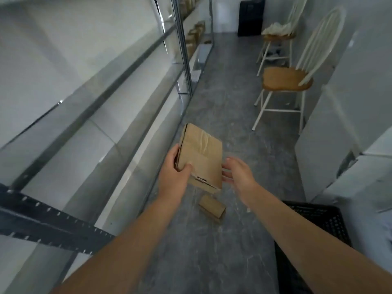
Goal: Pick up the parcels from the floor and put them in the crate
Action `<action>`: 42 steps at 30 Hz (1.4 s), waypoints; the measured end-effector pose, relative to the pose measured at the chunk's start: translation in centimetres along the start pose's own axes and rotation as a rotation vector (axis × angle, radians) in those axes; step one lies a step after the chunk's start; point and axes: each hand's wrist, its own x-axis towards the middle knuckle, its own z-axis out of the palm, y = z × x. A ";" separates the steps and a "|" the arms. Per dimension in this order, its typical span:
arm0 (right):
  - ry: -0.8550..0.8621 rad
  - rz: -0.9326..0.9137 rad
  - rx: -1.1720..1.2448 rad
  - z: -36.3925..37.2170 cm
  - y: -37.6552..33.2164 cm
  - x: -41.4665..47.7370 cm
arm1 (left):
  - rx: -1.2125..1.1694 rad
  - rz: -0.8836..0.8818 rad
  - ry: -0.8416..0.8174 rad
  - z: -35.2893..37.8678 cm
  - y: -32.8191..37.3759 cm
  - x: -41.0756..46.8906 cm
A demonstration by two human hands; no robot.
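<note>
My left hand (177, 169) grips the left edge of a flat brown cardboard parcel (202, 154), thumb on top, holding it above the grey floor. My right hand (237, 171) is beside the parcel's right edge with fingers spread and relaxed; whether it touches the box is unclear. A smaller brown parcel (212, 207) lies on the floor just below the held one. The black plastic crate (318, 221) stands at the lower right, partly hidden by my right forearm.
Metal shelving (106, 98) runs along the left, with more brown parcels (195, 32) on its far shelves. Two white chairs with wooden seats (286, 79) stand on the right. A second black crate (251, 16) stands at the far wall. White cabinets (343, 134) line the right side.
</note>
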 end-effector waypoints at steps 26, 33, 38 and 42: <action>-0.812 -0.064 -0.201 15.3 -12.2 -17.7 | 0.304 0.290 0.134 -17.1 8.7 -15.3; -0.720 -0.136 -0.375 24.8 -7.7 -25.4 | 0.516 0.338 0.065 -30.3 3.9 -20.6; -0.826 -0.184 -0.407 32.7 -4.0 -32.1 | 0.401 0.235 0.247 -40.8 1.3 -26.1; -0.906 -0.146 -0.386 39.0 1.0 -37.8 | 0.229 0.142 0.460 -47.7 -2.0 -31.7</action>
